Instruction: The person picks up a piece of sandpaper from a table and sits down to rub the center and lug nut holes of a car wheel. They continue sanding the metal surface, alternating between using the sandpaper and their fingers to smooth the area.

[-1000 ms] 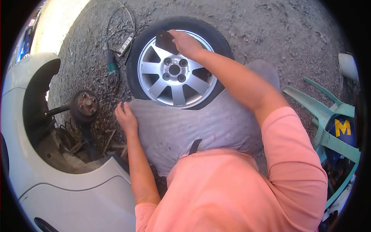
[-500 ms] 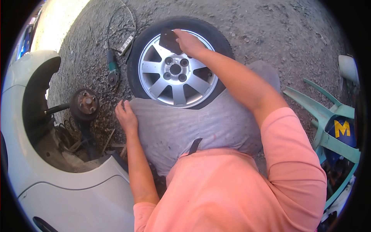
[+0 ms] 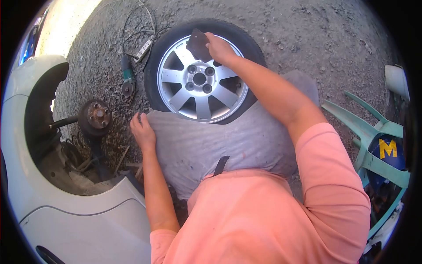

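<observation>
Gravel ground point(image 3: 307, 39); my R grip point(image 3: 221, 49) pinches dark flat pc point(image 3: 199, 45) to its L, long axis approx fore-aft, wheel point(image 3: 199, 89) under it; L grip point(image 3: 143, 132), loosely spread by knee point(image 3: 163, 123), farther off.

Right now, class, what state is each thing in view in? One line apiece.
Wheel: lying face up on the ground.
Dark plate: held over the wheel; contact unclear.
Right hand: gripping the dark plate.
Left hand: open, seemingly empty, beside the knee.
Car hub: bare, no wheel mounted.
Angle grinder: on the ground; power unclear.
Power strip: on the ground.
</observation>
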`<state>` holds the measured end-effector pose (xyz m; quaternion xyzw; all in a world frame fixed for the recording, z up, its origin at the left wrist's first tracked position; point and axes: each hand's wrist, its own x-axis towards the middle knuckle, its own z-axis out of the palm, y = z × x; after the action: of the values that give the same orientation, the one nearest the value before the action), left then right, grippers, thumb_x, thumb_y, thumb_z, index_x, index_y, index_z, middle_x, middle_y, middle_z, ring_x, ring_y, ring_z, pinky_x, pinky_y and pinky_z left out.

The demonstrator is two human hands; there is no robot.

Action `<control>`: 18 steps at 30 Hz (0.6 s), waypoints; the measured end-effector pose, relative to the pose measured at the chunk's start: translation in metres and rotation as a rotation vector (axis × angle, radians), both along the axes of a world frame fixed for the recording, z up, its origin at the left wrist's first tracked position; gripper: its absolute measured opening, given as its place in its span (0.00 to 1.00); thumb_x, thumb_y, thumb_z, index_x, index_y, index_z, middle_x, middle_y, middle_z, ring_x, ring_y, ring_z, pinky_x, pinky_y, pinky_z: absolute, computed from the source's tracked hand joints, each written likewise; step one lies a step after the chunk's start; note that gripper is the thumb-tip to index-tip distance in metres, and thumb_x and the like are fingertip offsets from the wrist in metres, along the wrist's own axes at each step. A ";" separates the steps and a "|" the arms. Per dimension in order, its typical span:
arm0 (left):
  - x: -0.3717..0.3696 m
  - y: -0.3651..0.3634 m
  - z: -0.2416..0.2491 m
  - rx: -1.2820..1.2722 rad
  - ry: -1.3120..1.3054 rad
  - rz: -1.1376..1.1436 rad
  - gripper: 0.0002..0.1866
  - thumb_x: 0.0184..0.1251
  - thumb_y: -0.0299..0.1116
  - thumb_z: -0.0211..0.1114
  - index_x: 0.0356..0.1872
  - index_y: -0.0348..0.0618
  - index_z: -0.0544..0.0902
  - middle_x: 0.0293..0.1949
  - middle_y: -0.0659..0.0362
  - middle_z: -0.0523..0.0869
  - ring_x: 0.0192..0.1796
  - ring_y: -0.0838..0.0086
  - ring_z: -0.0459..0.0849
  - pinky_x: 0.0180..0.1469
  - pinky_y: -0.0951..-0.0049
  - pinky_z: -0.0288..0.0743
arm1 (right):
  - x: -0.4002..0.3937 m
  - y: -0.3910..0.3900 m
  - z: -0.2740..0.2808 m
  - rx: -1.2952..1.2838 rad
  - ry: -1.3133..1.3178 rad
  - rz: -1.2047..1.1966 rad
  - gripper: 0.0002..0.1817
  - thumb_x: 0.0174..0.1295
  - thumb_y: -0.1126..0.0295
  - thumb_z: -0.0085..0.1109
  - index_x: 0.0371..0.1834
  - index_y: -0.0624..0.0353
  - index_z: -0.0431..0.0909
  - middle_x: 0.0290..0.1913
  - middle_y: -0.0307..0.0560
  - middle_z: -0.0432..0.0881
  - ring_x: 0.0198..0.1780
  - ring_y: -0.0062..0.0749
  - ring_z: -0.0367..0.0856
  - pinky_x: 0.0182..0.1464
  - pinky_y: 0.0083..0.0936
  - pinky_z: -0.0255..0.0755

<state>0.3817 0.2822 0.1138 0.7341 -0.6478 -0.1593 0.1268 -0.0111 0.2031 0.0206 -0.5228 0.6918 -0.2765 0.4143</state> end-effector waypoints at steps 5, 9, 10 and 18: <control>0.000 -0.002 -0.002 -0.006 0.005 0.001 0.27 0.84 0.48 0.56 0.67 0.34 0.79 0.67 0.40 0.78 0.71 0.45 0.74 0.74 0.53 0.66 | 0.003 0.001 -0.020 -0.137 0.120 0.019 0.18 0.78 0.67 0.52 0.68 0.59 0.72 0.56 0.64 0.84 0.57 0.59 0.86 0.57 0.50 0.80; -0.002 -0.003 0.000 0.000 0.003 0.005 0.26 0.84 0.48 0.56 0.67 0.35 0.79 0.67 0.40 0.78 0.71 0.45 0.74 0.74 0.53 0.66 | 0.010 0.005 -0.044 -0.192 0.198 0.134 0.23 0.78 0.69 0.51 0.75 0.57 0.68 0.55 0.62 0.84 0.51 0.58 0.88 0.52 0.49 0.82; -0.002 -0.003 -0.001 -0.001 0.000 0.005 0.27 0.84 0.48 0.56 0.67 0.35 0.79 0.68 0.40 0.78 0.72 0.45 0.73 0.75 0.53 0.65 | 0.007 0.003 -0.046 -0.218 0.193 0.127 0.23 0.78 0.69 0.51 0.75 0.57 0.68 0.56 0.61 0.84 0.51 0.58 0.88 0.52 0.49 0.82; -0.005 -0.002 0.001 0.011 -0.012 0.014 0.27 0.84 0.49 0.55 0.68 0.35 0.78 0.69 0.40 0.77 0.72 0.45 0.72 0.75 0.52 0.65 | 0.003 0.007 -0.028 -0.094 0.120 0.121 0.23 0.78 0.67 0.53 0.73 0.59 0.69 0.62 0.63 0.83 0.62 0.59 0.84 0.62 0.49 0.77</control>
<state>0.3768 0.2805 0.1149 0.7402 -0.6425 -0.1575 0.1202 -0.0083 0.2097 -0.0074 -0.5983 0.6687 -0.2512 0.3629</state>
